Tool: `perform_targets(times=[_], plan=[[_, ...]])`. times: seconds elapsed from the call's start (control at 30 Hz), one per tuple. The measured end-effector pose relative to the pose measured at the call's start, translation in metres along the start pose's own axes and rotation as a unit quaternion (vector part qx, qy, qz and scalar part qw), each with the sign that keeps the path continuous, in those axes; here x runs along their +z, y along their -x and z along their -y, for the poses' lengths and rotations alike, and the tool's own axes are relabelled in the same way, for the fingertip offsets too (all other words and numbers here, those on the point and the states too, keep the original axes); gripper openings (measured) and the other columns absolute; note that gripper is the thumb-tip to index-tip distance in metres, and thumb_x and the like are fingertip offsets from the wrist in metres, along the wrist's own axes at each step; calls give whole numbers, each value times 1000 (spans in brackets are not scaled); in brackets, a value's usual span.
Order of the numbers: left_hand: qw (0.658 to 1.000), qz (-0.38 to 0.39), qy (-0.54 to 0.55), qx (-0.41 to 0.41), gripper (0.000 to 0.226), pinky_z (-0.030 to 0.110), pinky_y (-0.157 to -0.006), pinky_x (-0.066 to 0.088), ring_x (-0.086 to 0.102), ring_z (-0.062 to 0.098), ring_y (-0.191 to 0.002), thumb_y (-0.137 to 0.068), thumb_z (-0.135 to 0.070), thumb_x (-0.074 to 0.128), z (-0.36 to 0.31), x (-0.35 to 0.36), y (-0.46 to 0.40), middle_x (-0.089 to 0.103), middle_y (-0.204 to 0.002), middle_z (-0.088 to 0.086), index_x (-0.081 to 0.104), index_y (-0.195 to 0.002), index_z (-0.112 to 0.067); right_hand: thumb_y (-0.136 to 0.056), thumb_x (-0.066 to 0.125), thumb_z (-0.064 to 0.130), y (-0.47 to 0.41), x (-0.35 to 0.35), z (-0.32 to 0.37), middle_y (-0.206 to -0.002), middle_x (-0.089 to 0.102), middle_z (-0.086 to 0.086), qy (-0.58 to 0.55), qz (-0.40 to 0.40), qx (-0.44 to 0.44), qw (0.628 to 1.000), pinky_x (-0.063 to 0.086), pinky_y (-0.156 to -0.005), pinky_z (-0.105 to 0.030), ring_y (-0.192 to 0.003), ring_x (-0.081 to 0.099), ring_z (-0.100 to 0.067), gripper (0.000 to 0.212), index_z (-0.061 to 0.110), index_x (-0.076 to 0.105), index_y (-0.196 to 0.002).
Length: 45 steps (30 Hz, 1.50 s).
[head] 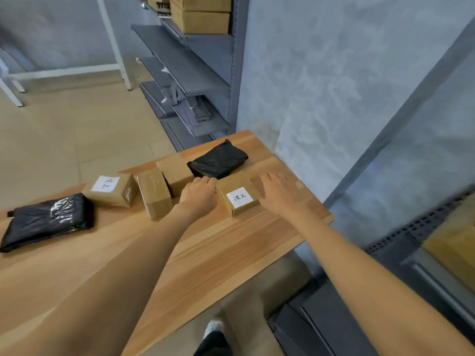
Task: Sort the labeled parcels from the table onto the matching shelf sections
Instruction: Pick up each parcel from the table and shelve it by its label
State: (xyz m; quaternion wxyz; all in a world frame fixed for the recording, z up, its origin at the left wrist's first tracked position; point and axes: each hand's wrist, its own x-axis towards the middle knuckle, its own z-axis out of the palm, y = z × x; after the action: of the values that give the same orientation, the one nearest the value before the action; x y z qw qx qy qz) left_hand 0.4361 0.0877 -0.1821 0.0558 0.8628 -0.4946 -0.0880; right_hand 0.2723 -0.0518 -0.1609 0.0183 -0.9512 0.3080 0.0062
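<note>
Mostly wooden table (205, 247), beige tiled floor (64, 140), grey shelving (185, 62), mottled wall (334, 73)

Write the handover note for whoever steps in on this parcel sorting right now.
Left hand: fingers curled at the left edge of the labeled box.
Right hand: spread open at its right side.
On the table: that box, a second labeled box, two plain boxes, two black bags.
Done: cartons already stand on the upper shelf.
Left: shelve all six parcels.
</note>
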Motion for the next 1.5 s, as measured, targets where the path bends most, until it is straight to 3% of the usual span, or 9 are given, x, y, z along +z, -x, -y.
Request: perform_targets(times=[0.27, 0.6, 0.77, 0.9, 1.13, 1.27, 1.37, 1.43, 1.5], plan=[[995, 96, 23, 6, 57, 38, -96, 42, 38, 26, -128, -88, -39, 63, -3, 75, -67, 43, -137, 5, 42, -134, -13, -89, 60, 37, -37, 75, -20, -137, 47, -5, -26, 90, 43, 995, 38, -103, -41, -127, 43, -26, 55, 14, 42, -137], [996, 73, 52, -26, 89, 41, -104, 38, 16, 33, -139, -80, -60, 63, -23, 153, -112, 18, -151, 9, 26, -144, -11, -92, 57, 36, -65, 122, -60, -141, 46, -6, -52, 108, 57, 991, 36, -108, -40, -132, 40, -25, 58, 11, 39, -141], [993, 88, 42, -61, 107, 48, -117, 10, -11, 44, -144, -82, -61, 60, -38, 174, -122, -10, -158, 19, -1, -153, -9, -93, 57, 36, -65, 144, -69, -143, 45, -5, -64, 92, 68, 991, 32, -110, -39, -134, 37, -23, 56, 13, 41, -141], [995, 48, 54, -65, 99, 51, -117, 17, -10, 46, -144, -86, -40, 68, -41, 184, -118, -8, -159, 21, 3, -153, -6, -93, 57, 36, -62, 155, -71, -140, 46, -5, -65, 83, 65, 992, 31, -109, -36, -133, 39, -22, 53, 13, 42, -139], [990, 61, 100, -79, 98, 46, -104, 40, -9, 35, -147, -83, -41, 70, -39, 167, -118, -4, -161, 9, 7, -153, -14, -93, 58, 34, -57, 149, -76, -141, 47, -3, -82, 85, 63, 991, 34, -108, -35, -132, 40, -21, 54, 13, 42, -140], [984, 85, 132, -86, 98, 44, -112, 28, -2, 30, -147, -81, -50, 67, -43, 138, -115, 3, -161, 6, 9, -153, -16, -94, 58, 35, -58, 124, -80, -144, 44, -4, -125, 75, 74, 987, 34, -110, -36, -136, 38, -21, 56, 14, 39, -143], [979, 101, 158, -77, 95, 40, -113, 25, 18, 28, -144, -81, -57, 63, -45, 109, -112, 18, -158, 6, 15, -153, -18, -95, 57, 35, -59, 94, -85, -144, 44, -5, -152, 63, 74, 984, 38, -107, -35, -134, 39, -21, 56, 13, 37, -144], [963, 119, 222, -99, 93, 39, -102, 44, 49, 24, -125, -77, -63, 62, -43, 82, -112, 45, -145, 4, 22, -152, -24, -96, 56, 37, -62, 73, -88, -146, 42, -4, -176, 57, 80, 979, 39, -106, -36, -135, 38, -22, 58, 14, 36, -145], [936, 118, 318, -95, 74, 32, -79, 54, 66, 14, -93, -77, -58, 65, -42, 50, -110, 67, -113, -1, 41, -141, -28, -95, 56, 40, -67, 51, -90, -148, 40, -2, -240, 61, 106, 963, 41, -105, -38, -135, 39, -22, 61, 18, 34, -147]])
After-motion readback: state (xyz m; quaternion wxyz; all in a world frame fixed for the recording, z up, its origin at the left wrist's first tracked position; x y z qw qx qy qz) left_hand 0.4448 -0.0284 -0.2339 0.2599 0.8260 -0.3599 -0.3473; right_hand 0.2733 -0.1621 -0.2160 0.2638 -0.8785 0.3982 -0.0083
